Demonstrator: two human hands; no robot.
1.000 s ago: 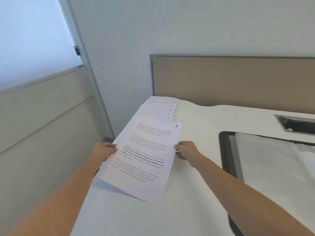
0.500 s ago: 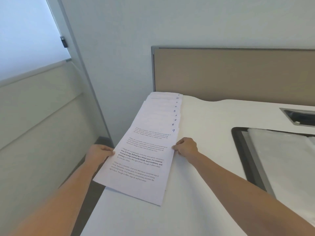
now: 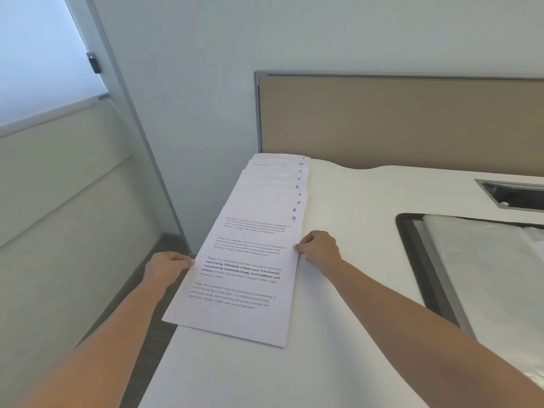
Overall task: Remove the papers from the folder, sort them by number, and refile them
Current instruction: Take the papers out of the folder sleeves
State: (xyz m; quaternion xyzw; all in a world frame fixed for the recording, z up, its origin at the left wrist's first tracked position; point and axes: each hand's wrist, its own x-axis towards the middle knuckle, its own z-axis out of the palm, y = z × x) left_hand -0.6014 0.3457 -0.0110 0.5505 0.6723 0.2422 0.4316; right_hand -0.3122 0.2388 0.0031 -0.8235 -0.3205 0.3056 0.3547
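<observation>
Our left hand (image 3: 167,267) and right hand (image 3: 319,247) pinch the sides of the top paper (image 3: 241,278), marked 9. Past our fingers, eight more papers (image 3: 273,187) peek out: 5, 6, 3, 8, 4, 1, 10, one unreadable. All lie on the white table (image 3: 353,260).

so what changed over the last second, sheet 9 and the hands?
The white printed sheet marked 9 went from lifted and skewed to lying flat, squared onto the near end of the fanned row of numbered white sheets, leaving their corner numbers showing. The left hand and right hand still pinch its side edges. The row, the white table and the black-framed folder stayed put.
</observation>
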